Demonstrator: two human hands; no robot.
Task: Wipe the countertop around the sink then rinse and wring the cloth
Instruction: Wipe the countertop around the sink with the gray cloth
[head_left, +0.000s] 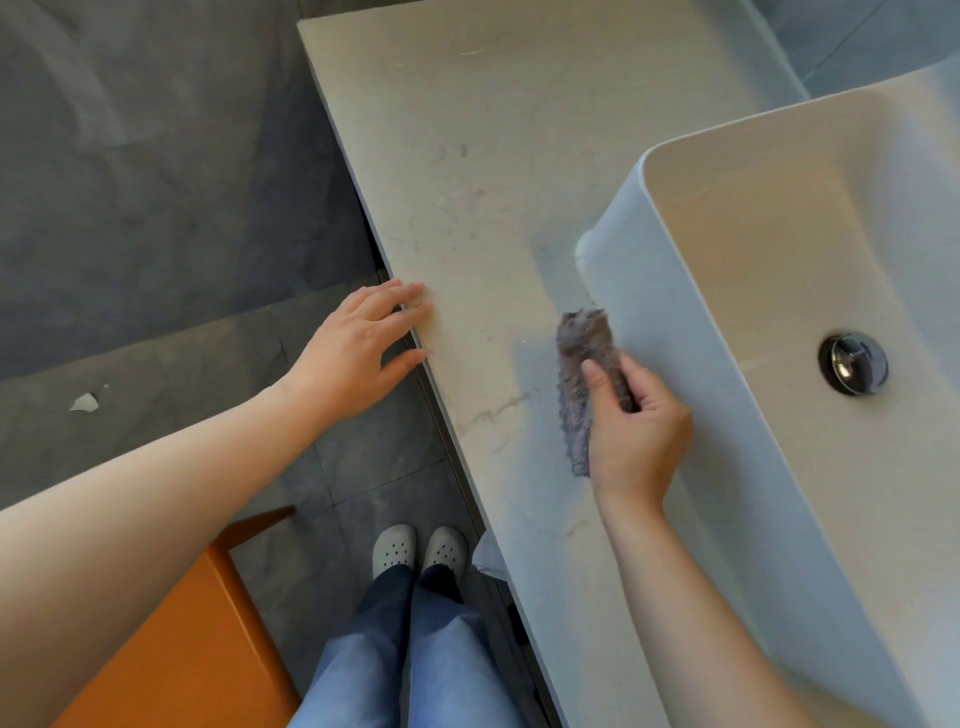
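Observation:
A pale stone countertop runs from the top left toward the bottom right. On it stands a white rectangular vessel sink with a chrome drain. My right hand grips a fuzzy grey-brown cloth and holds it against the counter right beside the sink's left wall. The lower part of the cloth is hidden under my fingers. My left hand rests with straight fingers on the counter's front edge, left of the cloth.
Dark grey floor tiles lie to the left of the counter. An orange piece of furniture stands at the bottom left. My feet in light clogs are close to the counter's front edge.

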